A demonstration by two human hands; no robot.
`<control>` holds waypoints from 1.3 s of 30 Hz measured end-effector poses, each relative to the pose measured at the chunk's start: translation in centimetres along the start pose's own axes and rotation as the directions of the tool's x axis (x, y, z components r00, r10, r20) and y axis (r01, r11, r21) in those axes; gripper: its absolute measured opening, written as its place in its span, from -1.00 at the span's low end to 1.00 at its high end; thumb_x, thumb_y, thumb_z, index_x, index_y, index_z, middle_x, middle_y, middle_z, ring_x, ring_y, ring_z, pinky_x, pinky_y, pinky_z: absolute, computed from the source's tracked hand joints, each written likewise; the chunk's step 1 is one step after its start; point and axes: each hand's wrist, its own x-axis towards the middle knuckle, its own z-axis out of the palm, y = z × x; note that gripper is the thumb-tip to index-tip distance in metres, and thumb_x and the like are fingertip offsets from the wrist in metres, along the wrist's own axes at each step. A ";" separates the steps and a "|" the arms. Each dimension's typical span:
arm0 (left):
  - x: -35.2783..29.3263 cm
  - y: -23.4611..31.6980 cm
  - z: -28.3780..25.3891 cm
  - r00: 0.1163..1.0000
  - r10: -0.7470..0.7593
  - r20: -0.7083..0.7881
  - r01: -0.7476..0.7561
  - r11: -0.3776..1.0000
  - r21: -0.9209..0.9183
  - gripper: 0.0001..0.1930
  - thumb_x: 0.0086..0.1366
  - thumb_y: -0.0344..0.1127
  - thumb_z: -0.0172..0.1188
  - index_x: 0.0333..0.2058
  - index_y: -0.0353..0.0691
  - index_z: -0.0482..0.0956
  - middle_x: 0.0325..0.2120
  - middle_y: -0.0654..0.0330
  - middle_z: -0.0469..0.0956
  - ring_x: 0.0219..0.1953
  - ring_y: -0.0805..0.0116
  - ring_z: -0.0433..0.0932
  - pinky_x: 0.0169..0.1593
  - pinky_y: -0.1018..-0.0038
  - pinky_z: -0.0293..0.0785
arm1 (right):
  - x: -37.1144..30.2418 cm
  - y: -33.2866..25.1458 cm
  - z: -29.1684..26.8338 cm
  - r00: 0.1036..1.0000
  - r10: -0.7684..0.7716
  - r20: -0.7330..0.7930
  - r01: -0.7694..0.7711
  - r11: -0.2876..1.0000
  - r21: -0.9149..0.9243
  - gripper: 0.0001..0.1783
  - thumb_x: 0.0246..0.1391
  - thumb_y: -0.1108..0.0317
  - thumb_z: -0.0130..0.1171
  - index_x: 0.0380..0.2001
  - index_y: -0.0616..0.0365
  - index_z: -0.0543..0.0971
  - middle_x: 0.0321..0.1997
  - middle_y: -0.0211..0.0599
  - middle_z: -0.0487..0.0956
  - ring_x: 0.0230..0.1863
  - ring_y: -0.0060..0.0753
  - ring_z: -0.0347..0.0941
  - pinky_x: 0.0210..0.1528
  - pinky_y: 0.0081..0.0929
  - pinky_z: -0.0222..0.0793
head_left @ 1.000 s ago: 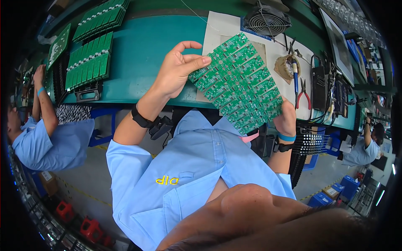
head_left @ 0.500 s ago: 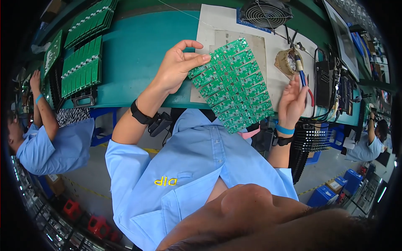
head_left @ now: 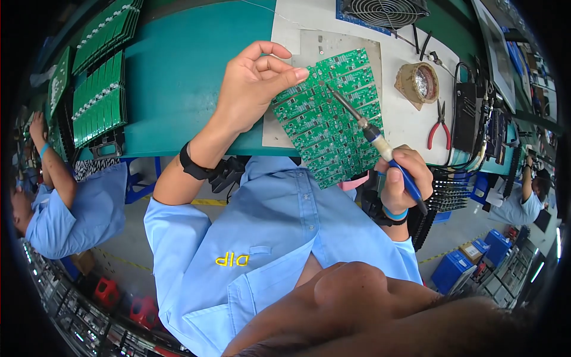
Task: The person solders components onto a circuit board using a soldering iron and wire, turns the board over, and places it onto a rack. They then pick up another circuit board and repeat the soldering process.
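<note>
My left hand (head_left: 253,86) is closed at the upper left corner of a green circuit board panel (head_left: 324,146), with its thumb on the panel's edge. Many small parts dot the panel, which is tilted in front of my chest. In my right hand (head_left: 407,178) is a soldering iron (head_left: 380,143) with a blue and cream handle, gripped from the right. Its metal tip points up and left over the upper part of the panel; whether it touches the board I cannot tell.
Upright rows of green circuit boards (head_left: 98,104) stand at the left. At the right are a round solder-tip cleaning pot (head_left: 423,83), red-handled pliers (head_left: 439,128) and a black box with cables (head_left: 467,113). A fan (head_left: 386,11) sits at the back. Co-workers (head_left: 74,196) work on both sides.
My right hand has taken the soldering iron from the cleaning pot and brought it over the panel. The pliers are now in full view. My left hand stays at the panel's corner.
</note>
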 end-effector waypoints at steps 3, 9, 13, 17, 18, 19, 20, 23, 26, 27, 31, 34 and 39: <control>-0.2 0.1 0.2 1.000 0.014 0.000 -0.014 1.000 -0.001 -0.66 0.30 -0.57 0.35 -0.02 -0.40 0.43 -0.30 0.07 0.71 -0.17 0.41 0.72 -0.07 0.56 0.65 | 0.6 0.0 0.5 1.000 0.019 0.014 -0.019 1.000 -0.001 -0.69 0.26 0.32 0.24 -0.10 0.38 0.57 -0.46 -0.03 0.59 -0.58 -0.35 0.50 -0.49 -0.45 0.43; -0.3 0.3 0.2 1.000 0.019 0.007 -0.019 1.000 0.002 -0.65 0.29 -0.58 0.36 -0.02 -0.40 0.43 -0.29 0.07 0.71 -0.18 0.43 0.71 -0.08 0.57 0.65 | 0.9 0.0 0.6 0.998 0.046 0.043 -0.045 0.999 -0.025 -0.71 0.25 0.35 0.25 -0.09 0.39 0.57 -0.46 -0.03 0.63 -0.55 -0.34 0.56 -0.47 -0.49 0.47; -0.4 0.4 0.3 1.000 0.013 0.013 -0.013 1.000 -0.007 -0.64 0.29 -0.57 0.37 -0.02 -0.40 0.42 -0.30 0.08 0.71 -0.19 0.44 0.71 -0.09 0.57 0.65 | 0.8 0.2 0.8 0.998 0.041 0.051 -0.038 0.998 -0.048 -0.72 0.25 0.38 0.25 -0.10 0.39 0.57 -0.45 -0.01 0.63 -0.54 -0.33 0.57 -0.46 -0.49 0.49; -0.4 0.4 0.2 1.000 0.015 0.016 -0.015 1.000 -0.013 -0.64 0.29 -0.56 0.38 -0.02 -0.39 0.42 -0.30 0.08 0.71 -0.20 0.45 0.71 -0.10 0.58 0.64 | 0.8 0.1 0.9 0.998 0.031 0.053 -0.028 0.998 -0.057 -0.72 0.25 0.38 0.25 -0.09 0.40 0.57 -0.46 0.00 0.63 -0.54 -0.33 0.57 -0.45 -0.50 0.51; -0.4 0.4 0.2 1.000 0.015 0.015 -0.015 1.000 -0.012 -0.64 0.29 -0.56 0.38 -0.02 -0.39 0.42 -0.30 0.08 0.71 -0.20 0.45 0.71 -0.10 0.58 0.64 | 0.8 0.1 0.9 0.998 0.031 0.053 -0.028 0.998 -0.055 -0.72 0.25 0.38 0.25 -0.09 0.40 0.57 -0.46 0.00 0.63 -0.54 -0.33 0.57 -0.45 -0.50 0.51; -0.4 0.4 0.2 1.000 0.014 0.015 -0.014 1.000 -0.013 -0.64 0.29 -0.56 0.38 -0.02 -0.39 0.42 -0.31 0.09 0.71 -0.20 0.45 0.71 -0.10 0.58 0.64 | 0.8 0.1 0.9 0.998 0.036 0.051 -0.033 0.998 -0.055 -0.71 0.25 0.37 0.25 -0.09 0.40 0.57 -0.46 0.00 0.63 -0.55 -0.33 0.57 -0.46 -0.49 0.50; -0.4 0.5 0.2 1.000 0.014 0.015 -0.014 1.000 -0.014 -0.64 0.29 -0.56 0.38 -0.02 -0.39 0.42 -0.31 0.09 0.71 -0.20 0.45 0.71 -0.11 0.58 0.64 | 0.8 0.1 0.9 0.998 0.041 0.050 -0.038 0.998 -0.054 -0.71 0.25 0.37 0.26 -0.09 0.40 0.57 -0.46 -0.01 0.63 -0.55 -0.33 0.57 -0.46 -0.49 0.50; -0.5 0.4 0.1 1.000 0.014 0.012 -0.014 1.000 -0.010 -0.64 0.29 -0.56 0.38 -0.02 -0.39 0.42 -0.31 0.09 0.71 -0.20 0.45 0.71 -0.11 0.58 0.64 | 0.8 0.2 0.9 0.998 0.033 0.049 -0.031 0.999 -0.042 -0.70 0.25 0.35 0.26 -0.09 0.40 0.57 -0.46 -0.01 0.62 -0.56 -0.34 0.55 -0.48 -0.49 0.48; -0.5 0.4 0.1 1.000 0.014 0.009 -0.014 1.000 -0.001 -0.64 0.29 -0.56 0.37 -0.02 -0.40 0.42 -0.31 0.09 0.71 -0.21 0.45 0.71 -0.11 0.58 0.63 | 0.6 0.2 0.8 0.999 0.006 0.047 -0.006 1.000 -0.021 -0.69 0.25 0.34 0.27 -0.09 0.40 0.57 -0.47 -0.03 0.61 -0.57 -0.35 0.53 -0.49 -0.49 0.47; -0.5 0.4 0.1 1.000 0.010 0.006 -0.010 1.000 -0.003 -0.64 0.29 -0.56 0.37 -0.02 -0.40 0.42 -0.31 0.09 0.71 -0.20 0.45 0.71 -0.11 0.58 0.63 | 0.5 0.2 0.8 1.000 0.010 0.025 -0.010 1.000 -0.012 -0.69 0.26 0.33 0.27 -0.10 0.39 0.57 -0.46 -0.04 0.61 -0.58 -0.35 0.52 -0.50 -0.49 0.45; -0.5 0.4 0.1 1.000 -0.005 0.000 0.005 1.000 -0.009 -0.65 0.30 -0.55 0.36 -0.01 -0.40 0.42 -0.30 0.09 0.71 -0.19 0.43 0.71 -0.09 0.57 0.63 | -0.1 0.3 0.1 0.998 0.023 -0.064 -0.023 1.000 -0.009 -0.69 0.28 0.30 0.26 -0.09 0.37 0.56 -0.39 -0.07 0.60 -0.59 -0.38 0.49 -0.51 -0.51 0.42; -0.6 0.1 0.0 1.000 -0.019 -0.011 0.019 1.000 -0.006 -0.65 0.31 -0.55 0.35 -0.01 -0.40 0.42 -0.30 0.09 0.71 -0.17 0.42 0.71 -0.07 0.56 0.63 | -1.2 1.7 -1.8 0.988 0.029 -0.152 -0.033 0.999 -0.024 -0.68 0.31 0.29 0.24 -0.05 0.34 0.54 -0.29 -0.10 0.60 -0.59 -0.40 0.47 -0.50 -0.54 0.40; -0.5 -0.1 -0.3 0.998 -0.063 0.004 0.064 0.995 -0.076 -0.65 0.31 -0.56 0.35 0.00 -0.39 0.42 -0.29 0.10 0.70 -0.15 0.43 0.69 -0.03 0.54 0.60 | -3.1 6.0 -5.5 0.840 0.223 -0.494 -0.127 0.967 0.220 -0.65 0.39 0.25 0.16 0.08 0.26 0.48 -0.08 -0.17 0.57 -0.30 -0.43 0.50 -0.25 -0.49 0.44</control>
